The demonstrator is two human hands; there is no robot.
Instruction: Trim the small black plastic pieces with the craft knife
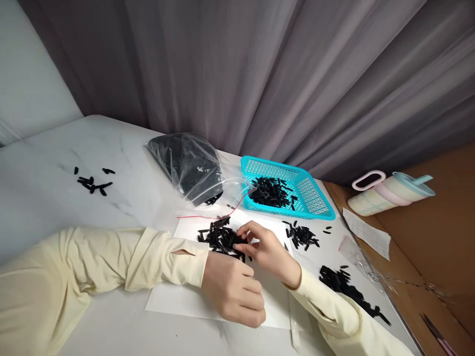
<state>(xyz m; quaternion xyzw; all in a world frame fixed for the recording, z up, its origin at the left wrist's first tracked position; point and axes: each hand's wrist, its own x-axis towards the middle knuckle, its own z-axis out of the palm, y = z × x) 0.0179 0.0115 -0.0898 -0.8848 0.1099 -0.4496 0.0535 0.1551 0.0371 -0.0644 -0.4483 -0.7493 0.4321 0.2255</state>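
My left hand (234, 290) is closed over the white sheet of paper (174, 301), knuckles up. Its curled fingers hide whatever may be inside. Just beyond it, my right hand (269, 249) reaches into a pile of small, slim black pieces (218, 237) on the paper. Thumb and forefinger are bent around black pieces at the right side of this pile. Behind the pile lies a clear plastic zip bag (185, 163) with a red seal line, full of black material. A turquoise basket (315, 198) holds more black pieces (269, 192).
To the right are a small heap of black pieces (302, 235) and a larger one (343, 284). Several pieces (92, 185) lie scattered at the left. A tumbler (386, 195), a paper slip (365, 232) and dark, pointed tweezers-like tool (438, 333) are on the brown surface. A grey curtain (208, 64) hangs behind.
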